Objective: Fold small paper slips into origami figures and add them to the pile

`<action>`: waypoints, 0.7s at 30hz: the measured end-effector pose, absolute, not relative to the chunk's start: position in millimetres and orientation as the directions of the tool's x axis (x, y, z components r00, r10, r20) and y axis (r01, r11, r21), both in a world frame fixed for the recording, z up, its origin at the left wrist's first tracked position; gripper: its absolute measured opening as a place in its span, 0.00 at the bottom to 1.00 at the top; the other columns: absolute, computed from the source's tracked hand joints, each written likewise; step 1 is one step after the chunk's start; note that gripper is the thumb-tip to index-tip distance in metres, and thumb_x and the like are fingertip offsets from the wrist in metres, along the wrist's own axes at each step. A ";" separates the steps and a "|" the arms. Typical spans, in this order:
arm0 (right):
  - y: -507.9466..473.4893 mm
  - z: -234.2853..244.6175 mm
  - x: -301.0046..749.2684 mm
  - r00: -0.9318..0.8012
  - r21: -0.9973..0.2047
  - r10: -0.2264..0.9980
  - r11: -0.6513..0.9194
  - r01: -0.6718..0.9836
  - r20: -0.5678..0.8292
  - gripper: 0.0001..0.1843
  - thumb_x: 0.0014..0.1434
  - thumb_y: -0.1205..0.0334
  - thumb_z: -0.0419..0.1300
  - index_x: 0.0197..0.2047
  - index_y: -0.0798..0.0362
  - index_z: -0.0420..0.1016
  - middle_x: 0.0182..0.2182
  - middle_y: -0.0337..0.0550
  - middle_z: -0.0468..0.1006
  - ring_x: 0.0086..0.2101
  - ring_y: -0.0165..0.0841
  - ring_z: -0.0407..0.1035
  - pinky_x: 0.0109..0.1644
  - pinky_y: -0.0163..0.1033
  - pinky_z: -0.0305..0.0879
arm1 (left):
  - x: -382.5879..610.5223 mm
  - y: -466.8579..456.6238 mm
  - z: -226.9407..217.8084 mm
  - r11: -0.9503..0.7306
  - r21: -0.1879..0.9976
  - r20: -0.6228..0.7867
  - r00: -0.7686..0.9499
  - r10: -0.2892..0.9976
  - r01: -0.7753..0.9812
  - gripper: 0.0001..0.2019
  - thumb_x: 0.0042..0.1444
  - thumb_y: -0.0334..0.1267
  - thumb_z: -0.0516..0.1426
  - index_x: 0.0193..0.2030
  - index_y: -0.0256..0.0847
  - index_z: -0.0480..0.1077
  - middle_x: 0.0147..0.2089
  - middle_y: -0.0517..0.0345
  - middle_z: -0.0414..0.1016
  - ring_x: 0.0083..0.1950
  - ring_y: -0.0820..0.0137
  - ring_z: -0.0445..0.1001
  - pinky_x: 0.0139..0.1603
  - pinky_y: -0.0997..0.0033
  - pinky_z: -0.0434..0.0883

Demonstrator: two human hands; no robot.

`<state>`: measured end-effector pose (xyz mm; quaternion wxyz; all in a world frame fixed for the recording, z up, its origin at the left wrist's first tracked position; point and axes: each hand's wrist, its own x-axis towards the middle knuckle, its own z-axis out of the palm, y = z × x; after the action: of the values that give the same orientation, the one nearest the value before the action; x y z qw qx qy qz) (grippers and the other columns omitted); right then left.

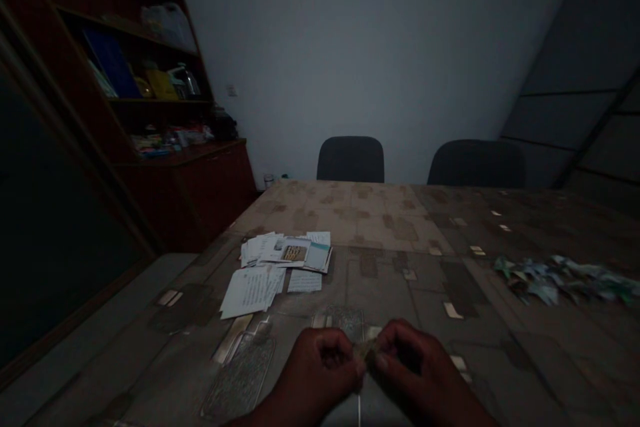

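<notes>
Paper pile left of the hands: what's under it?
Only the patterned table top shows around the edges of the loose papers. Whatever lies directly beneath the sheets is covered, and the upper sheets hide most of the lower ones.

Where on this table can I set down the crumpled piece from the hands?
The table has a free patch between the papers and the scraps, ahead of the left hand and right hand, which hold the crumpled piece. Another lies beyond the papers, toward the chairs. It is crowded at the papers and the scraps.
</notes>
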<state>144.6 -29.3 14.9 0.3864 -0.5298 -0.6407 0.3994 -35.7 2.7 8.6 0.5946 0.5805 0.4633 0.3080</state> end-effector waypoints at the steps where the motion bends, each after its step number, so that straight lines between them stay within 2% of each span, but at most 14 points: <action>1: -29.9 13.5 144.7 -0.153 -0.928 0.986 0.116 0.355 0.065 0.09 0.55 0.57 0.58 0.28 0.52 0.69 0.26 0.38 0.69 0.31 0.35 0.65 0.34 0.37 0.59 | -35.5 1.1 8.6 0.122 0.975 -0.187 0.387 0.903 0.187 0.10 0.43 0.39 0.59 0.19 0.40 0.62 0.18 0.66 0.63 0.22 0.75 0.58 0.24 0.76 0.55; 5: -31.3 11.3 145.2 -0.184 -0.947 0.979 0.139 0.291 0.087 0.11 0.58 0.53 0.56 0.30 0.51 0.69 0.27 0.38 0.69 0.32 0.35 0.65 0.35 0.37 0.60 | -35.6 -4.0 16.9 -0.026 0.942 -0.127 0.431 0.893 0.333 0.09 0.43 0.36 0.59 0.18 0.39 0.64 0.19 0.66 0.60 0.25 0.73 0.61 0.27 0.75 0.57; 8: -30.0 15.8 146.5 -0.211 -0.911 0.967 0.214 0.352 0.145 0.11 0.60 0.55 0.54 0.31 0.51 0.68 0.29 0.39 0.69 0.33 0.36 0.65 0.37 0.38 0.59 | -37.2 -3.2 27.1 -0.111 0.909 -0.097 0.462 0.882 0.402 0.08 0.46 0.36 0.58 0.19 0.37 0.67 0.20 0.64 0.62 0.26 0.72 0.64 0.28 0.74 0.59; 11: -27.6 22.4 148.9 -0.292 -0.815 0.941 0.301 0.496 0.170 0.10 0.61 0.59 0.53 0.29 0.51 0.68 0.29 0.40 0.70 0.33 0.36 0.65 0.39 0.39 0.58 | -39.5 1.3 33.0 -0.120 0.935 -0.041 0.437 0.899 0.335 0.05 0.49 0.33 0.57 0.30 0.36 0.74 0.25 0.61 0.69 0.29 0.71 0.66 0.31 0.74 0.62; 14: -25.9 24.3 150.8 -0.344 -0.767 0.927 0.331 0.549 0.154 0.10 0.60 0.59 0.53 0.29 0.52 0.67 0.28 0.40 0.70 0.33 0.37 0.65 0.38 0.40 0.58 | -40.5 5.1 31.3 -0.107 0.968 -0.006 0.445 0.895 0.228 0.09 0.47 0.31 0.59 0.38 0.36 0.73 0.29 0.60 0.72 0.31 0.70 0.68 0.33 0.73 0.63; 18: -25.7 18.8 150.2 -0.321 -0.810 0.939 0.279 0.516 0.119 0.10 0.58 0.58 0.54 0.27 0.52 0.67 0.27 0.39 0.69 0.31 0.35 0.64 0.34 0.38 0.57 | -38.5 5.4 24.4 -0.021 0.988 -0.055 0.480 0.876 0.151 0.11 0.46 0.32 0.63 0.39 0.36 0.70 0.26 0.62 0.71 0.28 0.73 0.67 0.30 0.74 0.61; 21: -26.5 14.0 147.3 -0.272 -0.898 0.959 0.186 0.398 0.079 0.10 0.58 0.56 0.56 0.29 0.52 0.68 0.26 0.37 0.68 0.29 0.34 0.63 0.32 0.36 0.57 | -36.5 3.7 21.1 0.061 0.997 -0.077 0.444 0.893 0.051 0.11 0.48 0.32 0.62 0.38 0.38 0.67 0.24 0.66 0.69 0.25 0.76 0.65 0.27 0.76 0.59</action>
<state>147.3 -26.5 14.0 0.3473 -0.4934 -0.6874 0.4042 -36.5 3.7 21.1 0.6097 0.5921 0.3983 0.3452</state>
